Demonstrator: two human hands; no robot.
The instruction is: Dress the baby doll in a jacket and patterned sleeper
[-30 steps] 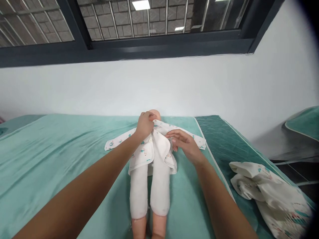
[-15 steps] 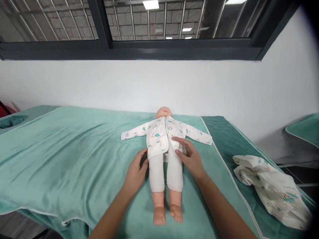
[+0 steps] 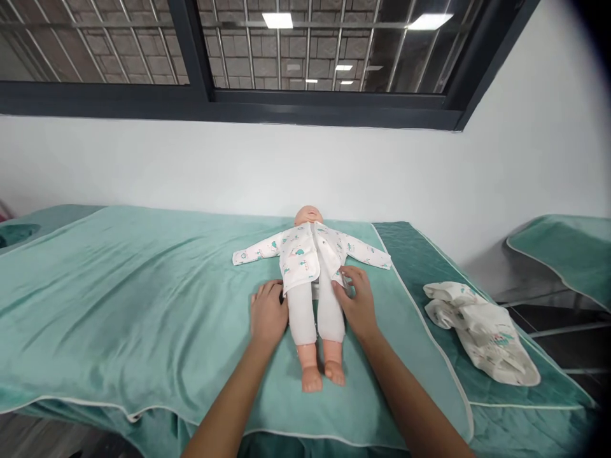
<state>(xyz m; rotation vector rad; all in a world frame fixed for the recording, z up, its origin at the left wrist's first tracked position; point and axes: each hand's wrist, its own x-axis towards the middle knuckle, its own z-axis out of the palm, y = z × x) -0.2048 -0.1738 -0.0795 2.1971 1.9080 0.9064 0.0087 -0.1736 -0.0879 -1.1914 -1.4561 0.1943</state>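
A baby doll (image 3: pixel 309 215) lies on its back, head toward the wall, bare feet toward me. It wears white trousers (image 3: pixel 301 313) and a white printed baby jacket (image 3: pixel 300 254), its front unfastened and both sleeves spread outward. My left hand (image 3: pixel 270 313) is beside the doll's hip, with bent fingers closed at the jacket's lower left edge; its fingertips are partly hidden. On the other side, my right hand (image 3: pixel 358 302) has its thumb and fingers around the jacket's lower right edge, the thumb close to the trouser leg.
A light green sheet (image 3: pixel 143 305) covers the bed, with a darker green cover (image 3: pixel 405 254) at the right. Crumpled white printed cloth (image 3: pixel 487 327) lies there. Behind are a white wall (image 3: pixel 191 165) and a barred window (image 3: pixel 305 108). Another green-covered surface (image 3: pixel 568 248) stands far right.
My left hand has moved up against the doll's hip, its fingers more bent. My right hand has shifted from the jacket's front flap to its side edge. The camera view has shifted.
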